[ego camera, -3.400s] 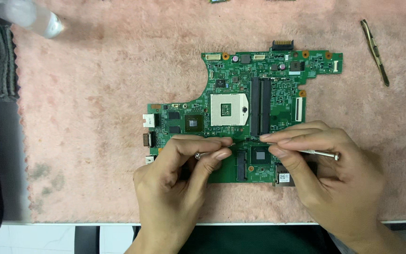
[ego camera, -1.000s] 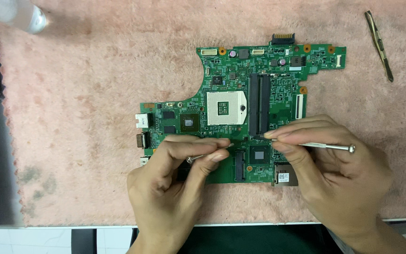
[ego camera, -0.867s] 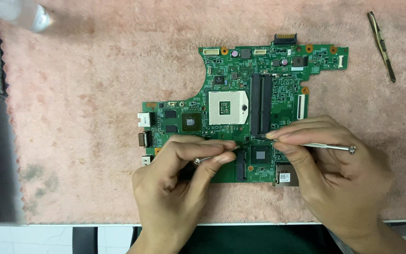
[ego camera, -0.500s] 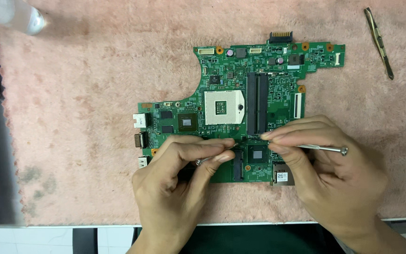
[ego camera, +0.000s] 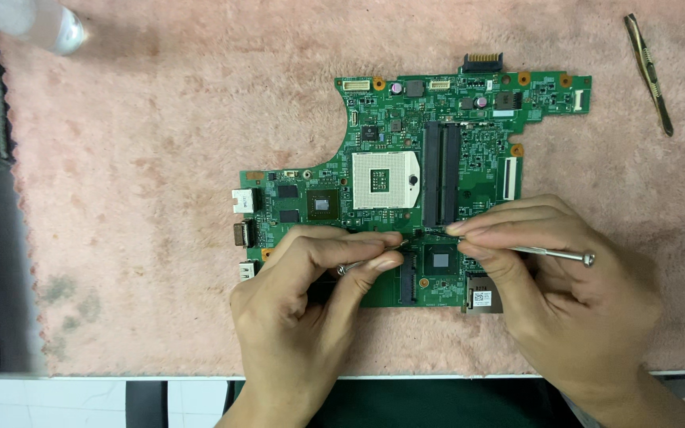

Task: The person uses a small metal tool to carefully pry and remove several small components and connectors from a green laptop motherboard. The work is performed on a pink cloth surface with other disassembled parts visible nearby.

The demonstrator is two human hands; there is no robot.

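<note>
two bare hands (ego camera: 295,317), no sleeves

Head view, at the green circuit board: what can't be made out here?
- Tool tips: the left hand and right hand fingertips cover where both thin metal tools meet the circuit board.
- Board's lower-left part: hidden under the left hand.
- Clear object at top left: blurred and cut by the frame edge.
- Board components: too small to identify.

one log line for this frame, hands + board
left hand: pinches thin metal tool | right hand: pinches metal rod | both tips meet over green circuit board | board on pink mat
</note>
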